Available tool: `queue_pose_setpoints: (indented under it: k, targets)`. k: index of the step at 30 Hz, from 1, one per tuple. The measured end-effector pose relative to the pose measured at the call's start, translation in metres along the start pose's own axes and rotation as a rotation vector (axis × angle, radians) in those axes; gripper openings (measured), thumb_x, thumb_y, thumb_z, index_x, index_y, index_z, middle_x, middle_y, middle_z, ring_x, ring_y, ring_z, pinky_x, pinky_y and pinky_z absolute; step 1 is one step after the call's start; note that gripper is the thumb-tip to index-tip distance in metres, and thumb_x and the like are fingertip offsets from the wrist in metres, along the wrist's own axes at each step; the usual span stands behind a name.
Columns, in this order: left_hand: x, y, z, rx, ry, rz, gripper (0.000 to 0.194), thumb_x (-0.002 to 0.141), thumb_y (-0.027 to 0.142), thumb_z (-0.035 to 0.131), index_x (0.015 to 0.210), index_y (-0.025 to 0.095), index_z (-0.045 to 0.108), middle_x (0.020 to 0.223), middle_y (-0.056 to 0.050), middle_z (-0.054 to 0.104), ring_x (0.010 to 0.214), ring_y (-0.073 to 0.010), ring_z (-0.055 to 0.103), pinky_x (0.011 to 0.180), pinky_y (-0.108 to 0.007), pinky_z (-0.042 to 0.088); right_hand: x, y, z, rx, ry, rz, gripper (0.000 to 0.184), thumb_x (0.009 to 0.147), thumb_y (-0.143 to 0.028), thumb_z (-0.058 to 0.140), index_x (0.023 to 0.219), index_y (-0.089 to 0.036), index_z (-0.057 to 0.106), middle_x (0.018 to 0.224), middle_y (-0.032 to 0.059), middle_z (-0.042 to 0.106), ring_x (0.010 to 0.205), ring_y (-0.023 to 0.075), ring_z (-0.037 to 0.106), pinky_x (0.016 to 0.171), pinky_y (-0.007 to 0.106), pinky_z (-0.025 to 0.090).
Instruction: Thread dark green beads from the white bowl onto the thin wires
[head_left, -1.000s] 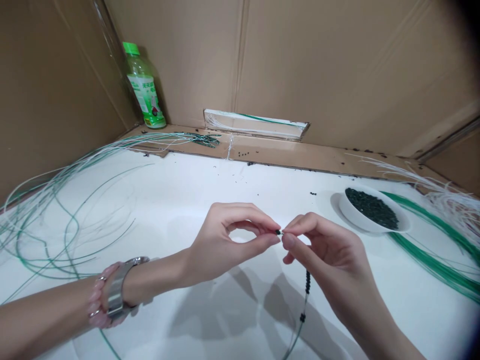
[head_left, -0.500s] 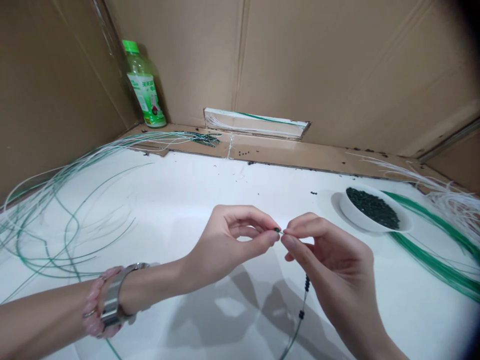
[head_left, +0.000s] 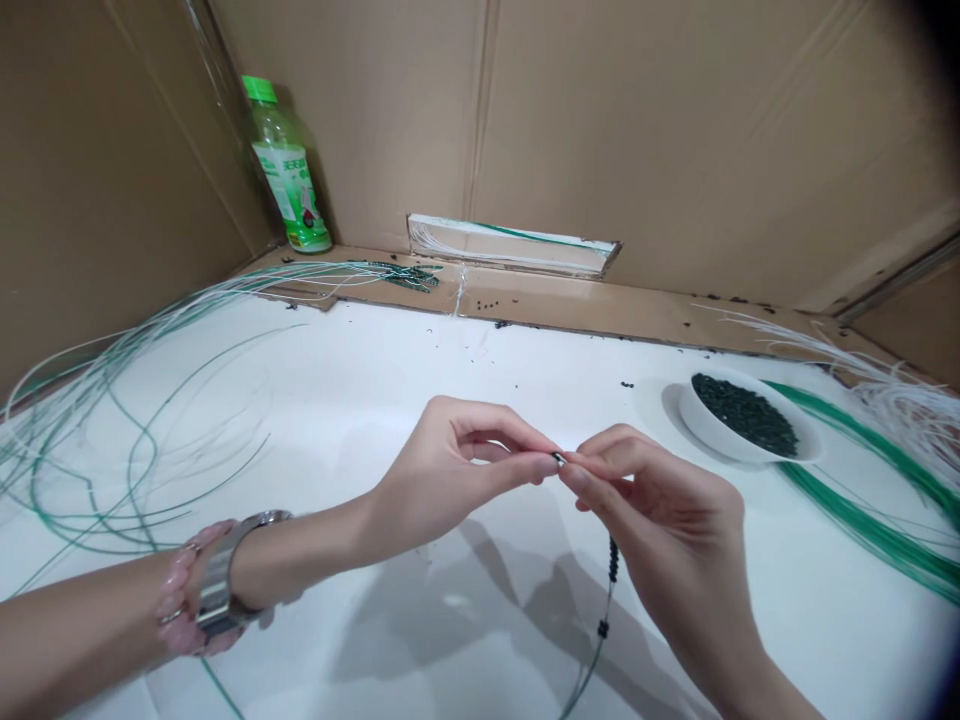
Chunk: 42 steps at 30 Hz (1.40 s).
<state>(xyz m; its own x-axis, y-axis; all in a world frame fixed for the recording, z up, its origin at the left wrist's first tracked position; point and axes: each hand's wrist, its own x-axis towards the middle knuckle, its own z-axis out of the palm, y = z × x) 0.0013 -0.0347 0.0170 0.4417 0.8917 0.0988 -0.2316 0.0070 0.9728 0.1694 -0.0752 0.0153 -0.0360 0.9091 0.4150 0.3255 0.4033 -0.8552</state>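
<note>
My left hand (head_left: pixel 457 475) pinches a tiny dark green bead (head_left: pixel 558 457) between thumb and forefinger. My right hand (head_left: pixel 660 510) meets it fingertip to fingertip, pinching the end of a thin green wire (head_left: pixel 596 650). That wire hangs down from my right hand toward the bottom edge, with a few dark beads (head_left: pixel 613 560) threaded on it. Both hands hover over the white table (head_left: pixel 420 390), just left of a white bowl (head_left: pixel 709 435) filled with dark green beads.
Loose green and white wires (head_left: pixel 112 420) loop over the table's left side. More wire bundles (head_left: pixel 877 500) lie at the right. A green-capped bottle (head_left: pixel 285 170) stands in the back left corner. Cardboard walls (head_left: pixel 675 130) enclose the table. Stray beads (head_left: pixel 487 305) dot the back ledge.
Both hands have shifted slightly upward and pressed closer together at the fingertips. The left wrist has slid a little to the left. The bead is now nearly hidden between the fingertips.
</note>
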Motion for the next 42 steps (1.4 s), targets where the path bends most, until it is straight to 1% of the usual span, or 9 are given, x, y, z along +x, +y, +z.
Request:
queue_pose_setpoints:
  k: [5, 9, 12, 16, 22, 30, 33, 37, 42]
  targets:
    - [0.002, 0.001, -0.002, -0.023, 0.007, -0.044, 0.002, 0.076, 0.015, 0.072, 0.073, 0.015, 0.073, 0.066, 0.002, 0.068, 0.064, -0.0047, 0.063, 0.063, -0.011, 0.053, 0.001, -0.004, -0.003, 0.012, 0.065, -0.022, 0.011, 0.085, -0.018, 0.063, 0.077, -0.025, 0.065, 0.076, -0.0016, 0.064, 0.069, 0.0105, 0.058, 0.053, 0.019, 0.049]
    - [0.002, 0.002, -0.002, 0.122, 0.020, 0.065, 0.002, 0.076, 0.015, 0.071, 0.075, 0.015, 0.073, 0.070, 0.000, 0.071, 0.066, -0.0060, 0.064, 0.065, -0.012, 0.054, 0.003, -0.009, -0.007, -0.163, 0.136, -0.179, 0.013, 0.083, -0.009, 0.061, 0.079, -0.022, 0.061, 0.074, -0.0011, 0.060, 0.069, 0.0112, 0.055, 0.057, 0.023, 0.045]
    - [0.002, 0.003, -0.001, 0.262, -0.005, 0.188, 0.003, 0.077, 0.013, 0.070, 0.076, 0.013, 0.072, 0.072, -0.002, 0.071, 0.066, -0.0065, 0.064, 0.067, -0.014, 0.054, 0.003, -0.011, -0.009, -0.313, 0.062, -0.317, 0.016, 0.079, -0.003, 0.061, 0.082, -0.019, 0.058, 0.072, -0.0004, 0.058, 0.070, 0.0118, 0.052, 0.060, 0.027, 0.042]
    - [0.000, 0.003, -0.001, 0.338, -0.030, 0.252, 0.004, 0.078, 0.013, 0.069, 0.078, 0.011, 0.072, 0.074, -0.004, 0.071, 0.066, -0.0079, 0.064, 0.068, -0.016, 0.055, 0.003, -0.012, -0.009, -0.458, -0.005, -0.414, 0.016, 0.077, 0.000, 0.060, 0.079, -0.016, 0.056, 0.070, 0.0002, 0.056, 0.067, 0.0099, 0.047, 0.057, 0.024, 0.039]
    - [0.000, 0.002, -0.003, 0.374, -0.045, 0.275, 0.005, 0.079, 0.012, 0.067, 0.079, 0.009, 0.071, 0.074, -0.005, 0.071, 0.066, -0.0085, 0.064, 0.067, -0.016, 0.055, 0.005, -0.014, -0.009, -0.532, -0.051, -0.448, 0.014, 0.077, -0.001, 0.060, 0.075, -0.014, 0.056, 0.069, 0.0005, 0.055, 0.065, 0.0079, 0.044, 0.057, 0.021, 0.039]
    - [0.000, 0.001, -0.004, 0.421, -0.067, 0.313, 0.005, 0.080, 0.012, 0.067, 0.080, 0.009, 0.071, 0.075, -0.005, 0.072, 0.066, -0.0087, 0.064, 0.067, -0.016, 0.055, 0.005, -0.015, -0.010, -0.544, -0.057, -0.456, 0.015, 0.079, -0.001, 0.058, 0.076, -0.015, 0.055, 0.069, 0.0000, 0.055, 0.064, 0.0084, 0.044, 0.056, 0.021, 0.039]
    - [0.000, 0.004, -0.004, 0.496, -0.074, 0.356, 0.006, 0.081, 0.011, 0.065, 0.080, 0.011, 0.071, 0.075, -0.005, 0.072, 0.065, -0.0095, 0.065, 0.065, -0.018, 0.055, 0.005, -0.013, -0.010, -0.568, -0.090, -0.469, 0.016, 0.078, -0.002, 0.059, 0.079, -0.017, 0.054, 0.070, 0.0006, 0.055, 0.064, 0.0102, 0.044, 0.055, 0.023, 0.039]
    - [0.002, 0.010, -0.006, 0.689, -0.141, 0.494, 0.011, 0.082, 0.008, 0.061, 0.078, 0.013, 0.070, 0.071, -0.005, 0.071, 0.064, -0.0114, 0.064, 0.063, -0.021, 0.054, 0.006, -0.009, -0.012, -0.605, -0.141, -0.499, 0.018, 0.081, -0.001, 0.056, 0.086, -0.018, 0.053, 0.076, 0.0028, 0.058, 0.069, 0.0137, 0.049, 0.059, 0.027, 0.043]
    - [0.005, 0.011, -0.008, 0.756, -0.167, 0.492, 0.013, 0.084, 0.010, 0.059, 0.079, 0.014, 0.070, 0.072, -0.004, 0.072, 0.065, -0.0120, 0.064, 0.064, -0.021, 0.054, 0.007, -0.006, -0.017, -0.568, -0.184, -0.462, 0.017, 0.082, -0.001, 0.059, 0.083, -0.018, 0.056, 0.076, 0.0016, 0.060, 0.069, 0.0120, 0.053, 0.058, 0.025, 0.045]
